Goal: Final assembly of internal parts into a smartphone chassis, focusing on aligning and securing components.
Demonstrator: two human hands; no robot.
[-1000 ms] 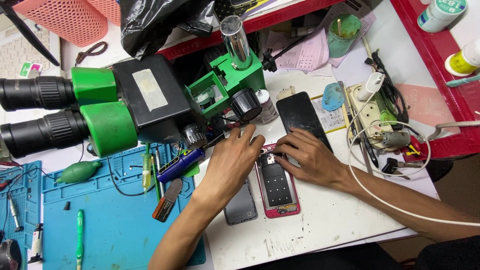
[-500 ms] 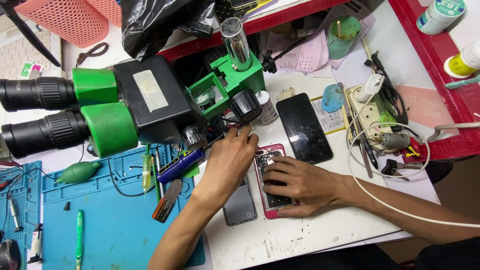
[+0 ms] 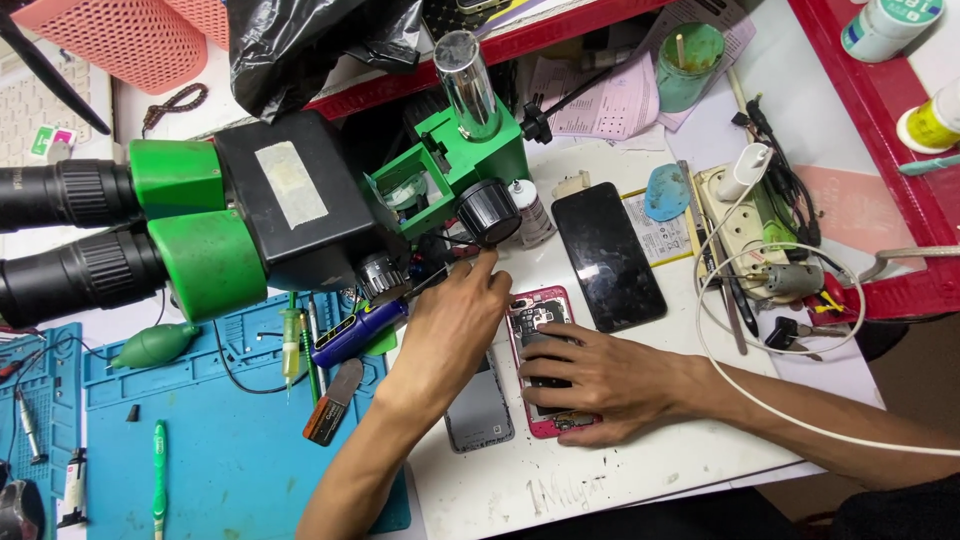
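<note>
Cluttered with tools and cables, the white worktable [image 3: 560, 490] carries a blue silicone repair mat [image 3: 230, 470] at its left edge and a green-and-black stereo microscope [image 3: 270, 210] over its middle. An opened red-framed smartphone [image 3: 532, 318] lies near the front edge, pressed flat by the right hand [image 3: 600, 380], whose fingers are spread across its exposed back. The left hand [image 3: 455, 330] is raised beside it, its fingers drawn together around a thin dark tool tip [image 3: 430, 283], near the black focus knob [image 3: 488, 212]. A grey back cover [image 3: 480, 415] rests under the left wrist, a black screen panel [image 3: 607, 255] behind. Work inside the phone appears under way; a steady, fine placement of the tool would be called for.
</note>
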